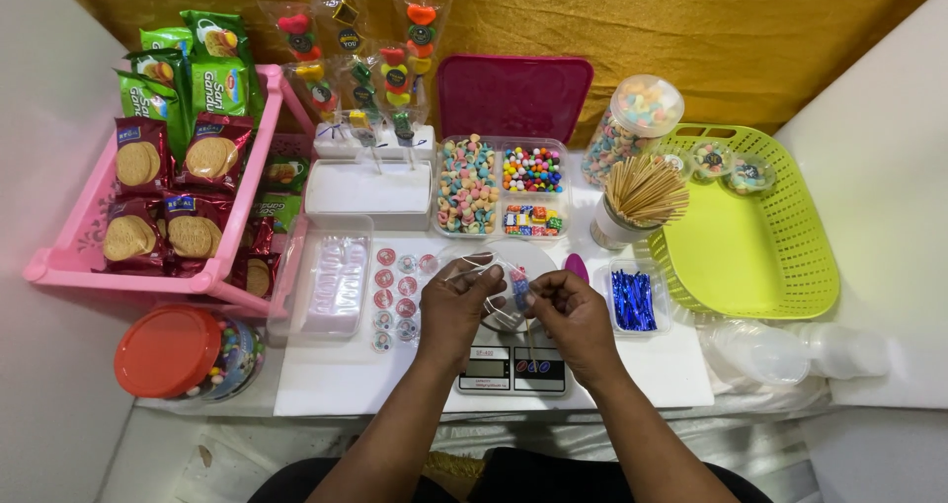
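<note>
head view. thin clear plastic wrapper [499, 284], crinkled and glossy, with a few small coloured candies [519, 288] showing through it, held just above a small digital scale [512, 365] with a pale flat body. left hand [457, 304] pinches the wrapper's left edge, fingers curled in; right hand [571, 306] pinches its right side by the candies. both hands are closed on the wrapper, near each other but not touching.

around them: clear divided tray [499, 187] of pastel and bright candies directly behind the hands; cup of wooden skewers [640, 195] to the right; lime green perforated basket [750, 236], smooth plastic; shallow tray of shiny blue twist ties [632, 300] just beside the right hand. round stickers [397, 296] lie in rows by the left hand. pink plastic rack [148, 256] holds glossy biscuit packets. jar with an orange lid [168, 351] at near left. nothing blocks the wrapper but the fingers.

both forearms reach in from the bottom edge, converging over the scale, wrists slightly bent down.
</note>
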